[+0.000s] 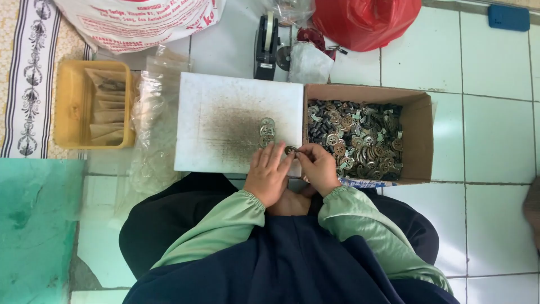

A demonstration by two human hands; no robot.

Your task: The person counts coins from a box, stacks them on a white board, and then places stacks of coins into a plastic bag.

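A small round metal part (290, 150) is pinched between the fingertips of the left hand (269, 173) and the right hand (319, 168), both closed on it, just above the near edge of a white board (225, 101). A short stack of like parts (266, 130) is kept beside them, with the cardboard box (419, 135) of loose parts placed within easy reach to the right.

Red bag (365, 19) cut off; contents perhaps hidden.
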